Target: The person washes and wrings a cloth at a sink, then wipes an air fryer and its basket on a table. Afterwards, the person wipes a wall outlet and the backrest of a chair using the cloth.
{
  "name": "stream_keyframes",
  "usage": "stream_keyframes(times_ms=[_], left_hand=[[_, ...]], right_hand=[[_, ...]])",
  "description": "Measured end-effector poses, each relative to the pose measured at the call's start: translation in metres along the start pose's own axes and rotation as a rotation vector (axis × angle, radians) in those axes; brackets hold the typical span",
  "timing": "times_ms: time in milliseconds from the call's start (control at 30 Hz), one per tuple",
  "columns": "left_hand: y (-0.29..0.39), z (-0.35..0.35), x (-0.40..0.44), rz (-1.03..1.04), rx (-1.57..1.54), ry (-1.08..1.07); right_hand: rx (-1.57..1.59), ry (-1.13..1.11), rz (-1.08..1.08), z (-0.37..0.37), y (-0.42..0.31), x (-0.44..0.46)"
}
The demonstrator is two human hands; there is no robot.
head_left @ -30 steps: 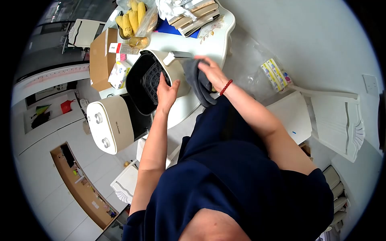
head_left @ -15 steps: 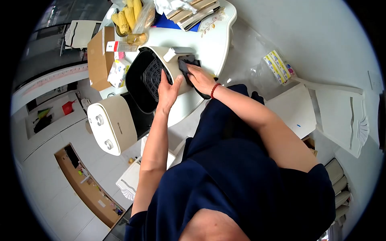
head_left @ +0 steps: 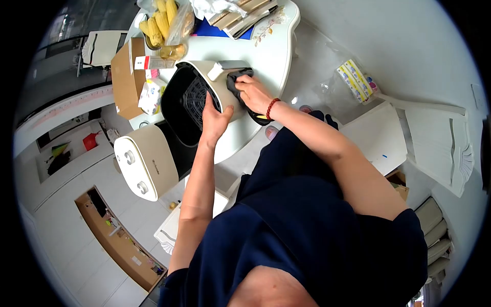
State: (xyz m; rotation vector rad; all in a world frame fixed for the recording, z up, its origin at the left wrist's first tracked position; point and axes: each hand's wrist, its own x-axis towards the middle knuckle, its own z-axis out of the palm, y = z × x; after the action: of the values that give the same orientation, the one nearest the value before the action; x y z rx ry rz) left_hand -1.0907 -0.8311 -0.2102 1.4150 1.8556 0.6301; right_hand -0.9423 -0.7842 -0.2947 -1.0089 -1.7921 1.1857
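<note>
A cream air fryer basket (head_left: 223, 92) with a black inside lies tilted on the table, its opening towards the left. Inside it shows a dark slotted rack (head_left: 193, 100). My left hand (head_left: 216, 121) grips the basket's near rim, with fingers inside and thumb on the outer wall. In my right hand (head_left: 254, 94) is a dark grey cloth (head_left: 234, 82), pressed against the outer front near the handle (head_left: 219, 69). The cream air fryer body (head_left: 148, 161), with two knobs, is at the lower left of the basket.
On the white table (head_left: 273, 56) are corn cobs (head_left: 157, 25), a glass cup (head_left: 173, 51), a cardboard box (head_left: 127, 77), a tissue pack (head_left: 151, 96) and stacked wooden-looking strips (head_left: 243, 18). A white chair (head_left: 376, 135) stands at the right.
My right hand has shifted the cloth slightly up along the basket's outer side. My left hand keeps its hold on the rim. The camera view has shifted a little.
</note>
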Motion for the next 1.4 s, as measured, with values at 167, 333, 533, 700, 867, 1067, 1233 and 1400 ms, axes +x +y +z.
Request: stream_keyframes(times_ms=[167, 333, 533, 700, 867, 1067, 1233, 1400], left_hand=[[0.009, -0.001, -0.002, -0.007, 0.014, -0.020], [0.000, 0.002, -0.003, -0.011, -0.012, 0.007], [0.000, 0.002, -0.001, 0.018, 0.020, -0.014], [-0.006, 0.004, -0.001, -0.006, -0.013, 0.003], [-0.003, 0.002, -0.001, -0.053, -0.057, -0.024], [0.001, 0.005, -0.001, 0.013, -0.071, 0.028], [0.002, 0.002, -0.001, 0.024, -0.125, -0.027], [0.007, 0.001, 0.005, -0.028, -0.182, -0.051]], right_hand=[[0.153, 0.018, -0.102, -0.011, -0.041, -0.020], [-0.003, -0.007, 0.023, -0.004, -0.004, 0.003], [0.299, -0.027, -0.011, 0.005, -0.018, -0.025], [0.605, -0.049, 0.275, 0.007, -0.012, 0.018], [0.197, -0.040, 0.293, 0.038, 0.024, 0.051], [0.255, 0.026, 0.317, 0.017, -0.006, -0.020], [0.453, -0.002, 0.156, 0.013, -0.035, -0.042], [0.354, -0.003, 0.054, 0.028, 0.007, 0.000]])
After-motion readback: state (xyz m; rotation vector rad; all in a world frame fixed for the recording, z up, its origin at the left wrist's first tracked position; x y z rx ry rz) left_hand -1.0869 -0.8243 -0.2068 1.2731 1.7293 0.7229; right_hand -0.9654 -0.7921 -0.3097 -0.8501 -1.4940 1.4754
